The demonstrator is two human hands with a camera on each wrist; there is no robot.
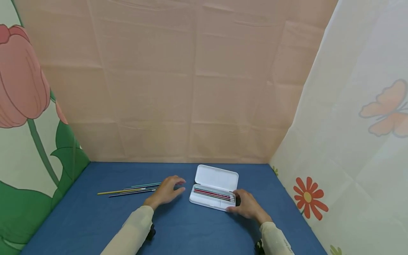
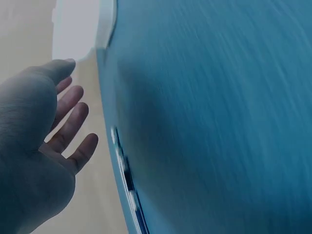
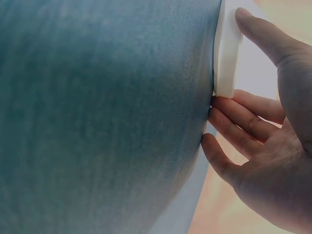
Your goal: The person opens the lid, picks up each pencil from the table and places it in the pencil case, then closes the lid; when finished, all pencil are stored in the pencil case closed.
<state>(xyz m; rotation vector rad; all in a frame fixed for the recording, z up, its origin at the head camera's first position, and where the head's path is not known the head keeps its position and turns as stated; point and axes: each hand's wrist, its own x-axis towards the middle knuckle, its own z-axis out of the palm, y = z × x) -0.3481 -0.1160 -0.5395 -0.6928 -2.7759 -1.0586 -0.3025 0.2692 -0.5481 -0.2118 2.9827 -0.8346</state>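
Observation:
A white hinged case [image 1: 207, 202] lies on the blue table with its lid [image 1: 216, 177] raised at the back. Inside rest several slim pencil-like sticks [image 1: 213, 193], red, dark and pale. My right hand [image 1: 248, 204] grips the case's right end, thumb at the front corner and fingers along the side; in the right wrist view the thumb lies on the white wall [image 3: 227, 58]. Between the case and a loose bundle of long thin sticks [image 1: 127, 191], yellow, teal and dark, my left hand [image 1: 166, 191] hovers with relaxed fingers, holding nothing. It partly covers the bundle's right ends.
The blue cloth-covered table [image 1: 197, 230] meets a tan hanging sheet [image 1: 188, 88] at the back. A tulip-printed curtain [image 1: 35, 148] borders the left side, and a white curtain [image 1: 338, 148] with flowers and a butterfly borders the right.

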